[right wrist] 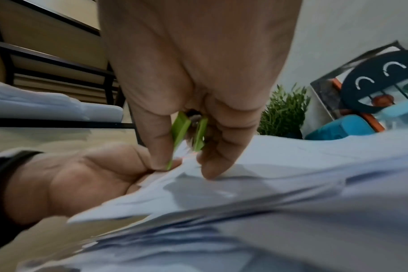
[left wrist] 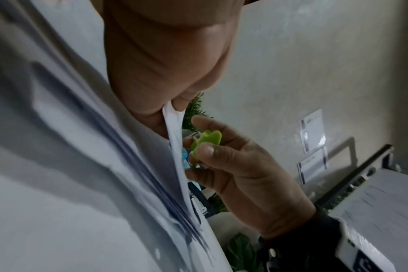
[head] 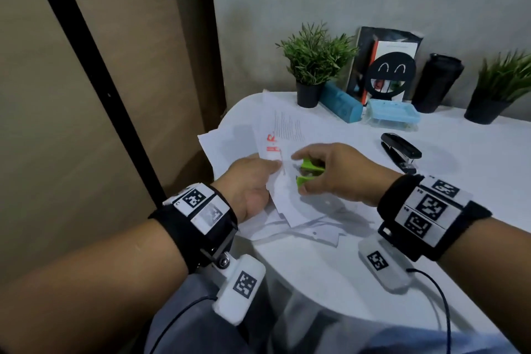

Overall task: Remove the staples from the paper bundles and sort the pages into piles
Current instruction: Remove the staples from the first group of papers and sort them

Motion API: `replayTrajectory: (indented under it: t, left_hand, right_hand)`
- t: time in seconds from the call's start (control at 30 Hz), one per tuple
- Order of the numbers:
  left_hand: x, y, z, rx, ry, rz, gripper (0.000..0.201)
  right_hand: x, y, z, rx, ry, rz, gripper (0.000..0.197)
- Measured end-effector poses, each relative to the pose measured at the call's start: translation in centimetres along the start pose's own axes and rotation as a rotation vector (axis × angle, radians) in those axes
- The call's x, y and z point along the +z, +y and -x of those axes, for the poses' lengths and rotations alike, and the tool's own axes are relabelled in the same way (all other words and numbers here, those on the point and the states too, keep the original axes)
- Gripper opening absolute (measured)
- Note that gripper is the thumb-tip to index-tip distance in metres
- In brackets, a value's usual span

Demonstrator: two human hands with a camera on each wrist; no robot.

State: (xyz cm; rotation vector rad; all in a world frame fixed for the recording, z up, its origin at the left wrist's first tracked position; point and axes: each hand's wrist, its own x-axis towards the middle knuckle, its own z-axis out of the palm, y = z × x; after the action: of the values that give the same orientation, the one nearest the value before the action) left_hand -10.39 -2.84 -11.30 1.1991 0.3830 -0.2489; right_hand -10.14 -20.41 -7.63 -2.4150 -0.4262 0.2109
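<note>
White worktop point(head: 359, 253) carries one stapler point(head: 400, 151) and two potted plants point(head: 314, 63), head view only. My left hand point(head: 250, 184) pinches the paper bundle point(head: 283, 198); right hand point(head: 336, 172) grips the green staple remover point(head: 310, 171) against it.

Bare tabletop point(head: 330, 270) near; black stapler point(head: 400, 151) blocks the right.

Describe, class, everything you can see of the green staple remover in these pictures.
The staple remover is small, with two bright green wings that look like plastic; grey, metal-looking parts sit between them, blurred. The right hand pinches it, thumb on one wing and fingers on the other, and the wings are not pressed fully together. It is held above the table, pointing at the corner of a paper bundle that the left hand grips. Whether it touches a staple cannot be seen.
</note>
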Motion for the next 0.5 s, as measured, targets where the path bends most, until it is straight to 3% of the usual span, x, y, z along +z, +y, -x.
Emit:
replayTrajectory:
  t: [0.13,0.23,0.37,0.5]
  left_hand:
    - [1.3,2.0,0.4,0.138,-0.047,0.054,0.027]
    - [1.9,2.7,-0.1,0.152,-0.085,0.14,0.029]
    - [2.3,1.2,0.6,-0.005,-0.055,0.027,0.034]
    - [3.2,1.6,0.8,0.04,-0.077,0.084,0.027]
  right_hand:
    - [-1.2,-1.2,-0.3,-0.049,0.201,0.109,0.053]
    - [-2.4,-1.6,-0.7,-0.088,0.322,0.069,0.042]
    - [-2.3,-1.1,-0.7,-0.06,0.207,0.192,0.043]
    - [-2.3,-0.4,-0.5,-0.06,0.223,0.181,0.045]
